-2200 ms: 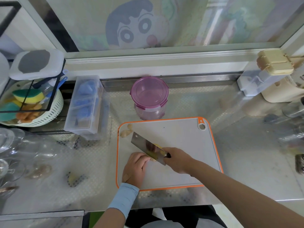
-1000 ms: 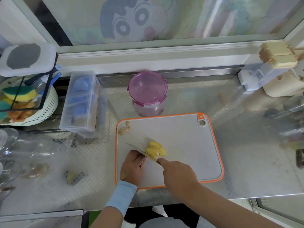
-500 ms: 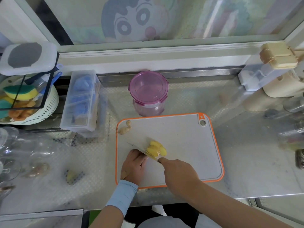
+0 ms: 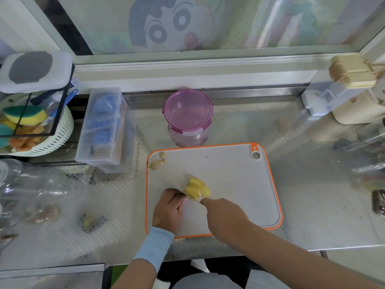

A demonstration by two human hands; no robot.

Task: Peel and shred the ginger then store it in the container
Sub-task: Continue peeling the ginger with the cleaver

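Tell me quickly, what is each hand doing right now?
Left hand: fingers curled beside the knife; what it holds is hidden.
Right hand: closed around the knife handle.

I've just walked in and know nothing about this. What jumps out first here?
The bright yellow ginger slices lie in the middle of the orange-rimmed cutting board, where the left hand meets the right hand gripping the knife. Behind the board stands a purple-lidded container, lid on. A big cartoon face fills the window above.
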